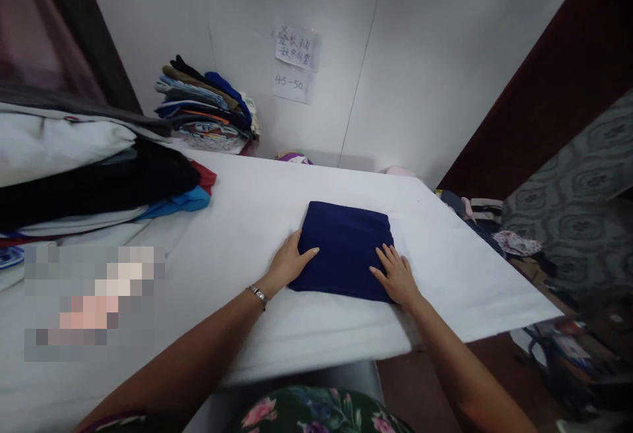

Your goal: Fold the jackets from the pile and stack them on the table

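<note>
A navy blue piece of cloth (343, 248), folded into a flat, neat rectangle, lies on the white-covered table in front of me. What kind of garment it is cannot be made out. At its left edge is my left hand (289, 260), thumb on top and the other fingers around the side, partly hidden; a bracelet circles that wrist. My right hand (397, 275) rests on the right edge, its fingers spread flat over the cloth.
The white table (237, 222) ends at the right in a slanting edge. Left stands a large heap of clothes (99, 176); a folded clothes stack (205, 107) sits at the back wall. Handwritten paper signs (295, 57) hang there. More clothes (517, 242) lie beyond the right edge.
</note>
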### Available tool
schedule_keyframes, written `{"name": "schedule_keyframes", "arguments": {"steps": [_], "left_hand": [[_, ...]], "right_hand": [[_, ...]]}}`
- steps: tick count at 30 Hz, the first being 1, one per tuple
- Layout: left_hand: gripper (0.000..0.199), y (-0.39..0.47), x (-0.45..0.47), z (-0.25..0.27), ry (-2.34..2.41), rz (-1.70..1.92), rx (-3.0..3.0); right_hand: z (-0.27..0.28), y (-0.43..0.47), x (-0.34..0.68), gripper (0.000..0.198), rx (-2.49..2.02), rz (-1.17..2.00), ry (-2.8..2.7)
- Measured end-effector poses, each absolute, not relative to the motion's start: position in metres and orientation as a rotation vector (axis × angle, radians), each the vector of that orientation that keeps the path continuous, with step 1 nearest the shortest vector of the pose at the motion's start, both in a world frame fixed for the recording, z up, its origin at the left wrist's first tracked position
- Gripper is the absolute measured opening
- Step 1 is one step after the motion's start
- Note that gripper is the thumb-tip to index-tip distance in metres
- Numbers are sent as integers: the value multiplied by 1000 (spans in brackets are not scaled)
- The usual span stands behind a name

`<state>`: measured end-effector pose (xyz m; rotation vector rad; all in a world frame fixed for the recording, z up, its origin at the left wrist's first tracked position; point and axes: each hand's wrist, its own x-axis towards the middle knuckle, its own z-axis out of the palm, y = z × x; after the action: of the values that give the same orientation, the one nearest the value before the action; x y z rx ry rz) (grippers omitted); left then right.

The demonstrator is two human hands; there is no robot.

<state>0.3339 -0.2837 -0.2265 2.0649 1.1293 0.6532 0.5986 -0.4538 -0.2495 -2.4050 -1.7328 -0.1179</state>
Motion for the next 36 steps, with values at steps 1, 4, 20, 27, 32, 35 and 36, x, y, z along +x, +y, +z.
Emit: {"name": "schedule_keyframes", "arguments": {"steps": [1,4,20,27,32,35,36], "left_hand": [[67,-288,328,-226,1111,663,2084],[64,-307,309,-228,1067,694,2218],[34,-333,294,-233,1025,436,2583],[30,-330,300,-231,982,302,2669],[36,-331,304,-232,910,184,2703],[36,-333,305,-228,887,112,2692],[35,-334,305,-227,891,101,2687]], "right_hand": [[-245,-453,599,58,-2422,-75,-1715],[-229,-440,598,55,-2412,-52,-1678],[-196,-179,536,48,-2361,279,-1735],[-202,-135,538,40,-2350,419,-1791],[-217,-123,537,39,-2367,379,-1698],[-229,-124,534,42,-2389,349,-1639],[-231,-124,533,42,-2392,346,-1632]]}}
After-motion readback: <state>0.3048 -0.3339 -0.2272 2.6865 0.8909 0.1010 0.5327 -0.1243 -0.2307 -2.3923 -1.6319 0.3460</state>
